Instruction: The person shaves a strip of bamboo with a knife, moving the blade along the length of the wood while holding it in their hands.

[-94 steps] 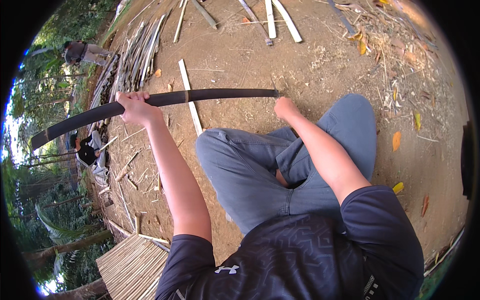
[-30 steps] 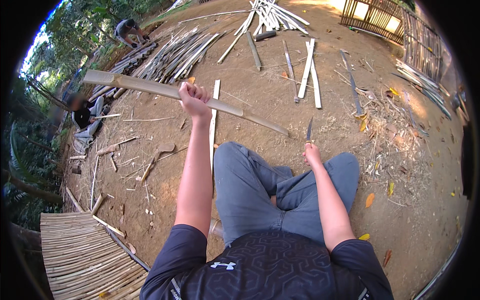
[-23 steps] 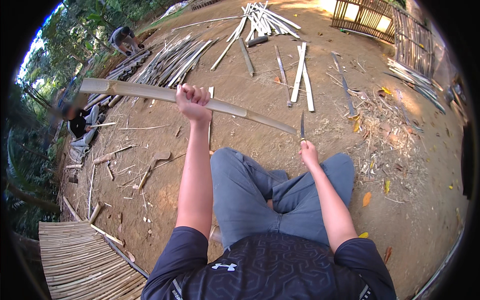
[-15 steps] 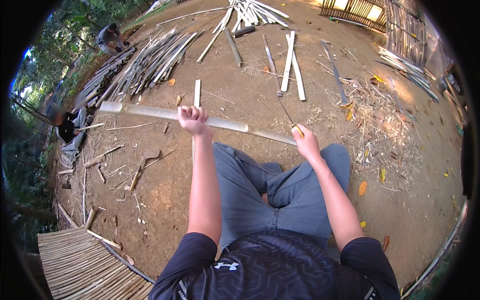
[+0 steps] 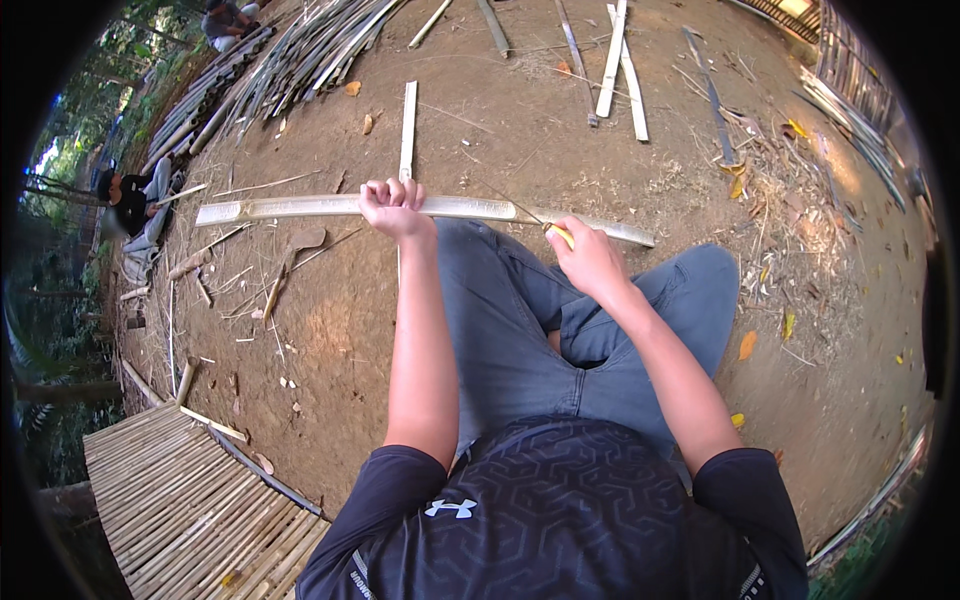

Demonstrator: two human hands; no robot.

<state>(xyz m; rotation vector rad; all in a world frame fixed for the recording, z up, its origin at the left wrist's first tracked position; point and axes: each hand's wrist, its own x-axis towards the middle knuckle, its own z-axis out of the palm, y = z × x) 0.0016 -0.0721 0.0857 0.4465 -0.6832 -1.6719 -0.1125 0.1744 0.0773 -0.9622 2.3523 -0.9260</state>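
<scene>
A long pale split bamboo strip (image 5: pixel 290 207) lies crosswise in front of my knees. My left hand (image 5: pixel 398 210) is closed around it near its middle, fingers wrapped over the top. My right hand (image 5: pixel 590 262) grips a knife by its yellow handle (image 5: pixel 563 236). The thin dark blade slants up and left from that hand, crossing the strip right of its middle. Whether the edge bites into the bamboo is too fine to tell. Beyond the left hand, a narrow pale strip (image 5: pixel 408 125) lies on the ground, pointing away from me.
Bamboo strips are heaped (image 5: pixel 315 60) at the far left, near two seated people. More pale strips (image 5: pixel 613 65) lie ahead. A hatchet-like tool (image 5: pixel 295 255) rests on the dirt to the left. Shavings and leaves (image 5: pixel 800 215) cover the right. A bamboo-slat platform (image 5: pixel 190 500) stands at lower left.
My right hand and the knife have moved left along the strip, leaving its right end showing beyond the hand. The left hand keeps its grip. The view has tilted down.
</scene>
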